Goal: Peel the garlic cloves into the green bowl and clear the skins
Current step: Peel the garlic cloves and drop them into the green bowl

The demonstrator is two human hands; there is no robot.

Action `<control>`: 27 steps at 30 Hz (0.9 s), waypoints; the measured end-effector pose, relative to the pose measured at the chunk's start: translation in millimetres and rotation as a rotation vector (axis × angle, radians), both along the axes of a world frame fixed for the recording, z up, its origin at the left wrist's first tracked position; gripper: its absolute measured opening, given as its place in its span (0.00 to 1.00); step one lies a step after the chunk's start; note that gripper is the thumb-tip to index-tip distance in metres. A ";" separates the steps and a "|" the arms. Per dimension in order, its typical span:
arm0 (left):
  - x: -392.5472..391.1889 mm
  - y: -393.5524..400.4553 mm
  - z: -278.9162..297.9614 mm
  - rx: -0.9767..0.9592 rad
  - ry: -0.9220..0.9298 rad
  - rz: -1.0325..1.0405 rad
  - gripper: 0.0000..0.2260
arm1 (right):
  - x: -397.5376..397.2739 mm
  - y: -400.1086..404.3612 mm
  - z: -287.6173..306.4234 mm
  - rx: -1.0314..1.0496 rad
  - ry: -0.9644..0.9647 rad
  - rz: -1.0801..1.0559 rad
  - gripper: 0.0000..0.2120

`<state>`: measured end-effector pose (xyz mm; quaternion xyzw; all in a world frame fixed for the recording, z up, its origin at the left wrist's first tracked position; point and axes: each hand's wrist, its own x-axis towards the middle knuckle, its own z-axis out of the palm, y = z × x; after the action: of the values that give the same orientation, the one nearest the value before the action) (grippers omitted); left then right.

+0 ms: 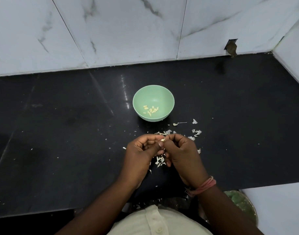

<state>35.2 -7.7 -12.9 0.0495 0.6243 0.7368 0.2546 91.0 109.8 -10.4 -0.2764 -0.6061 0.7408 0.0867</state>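
Glossy black counter under white marble-tiled wall, green bowl of peeled cloves mid-counter, left hand and right hand nearer than bowl, both grips pinching one garlic clove, skins scattered around them.

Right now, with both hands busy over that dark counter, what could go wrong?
1. The small garlic clove is pinched between the left hand and right hand short of the pale green round bowl, so it might slip onto the black stone counter.
2. The papery white skins lie scattered, some near the front edge, and could fall off.
3. Skins beside the bowl may mix with the peeled cloves.
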 end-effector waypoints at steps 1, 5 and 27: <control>-0.4 -0.2 0.7 0.000 -0.012 -0.003 0.08 | -1.2 0.2 0.0 0.020 -0.006 -0.003 0.06; -4.4 -0.1 5.7 0.010 -0.067 0.007 0.08 | -5.6 3.1 -0.1 0.212 -0.031 -0.007 0.06; 11.5 14.3 6.6 0.186 -0.436 0.178 0.07 | 10.6 21.5 -3.3 0.243 -0.059 0.013 0.08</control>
<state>46.7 6.7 -6.3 -0.1426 0.4861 0.8039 0.3117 101.5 131.3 -13.7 -0.2814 -0.6954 0.6541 0.0968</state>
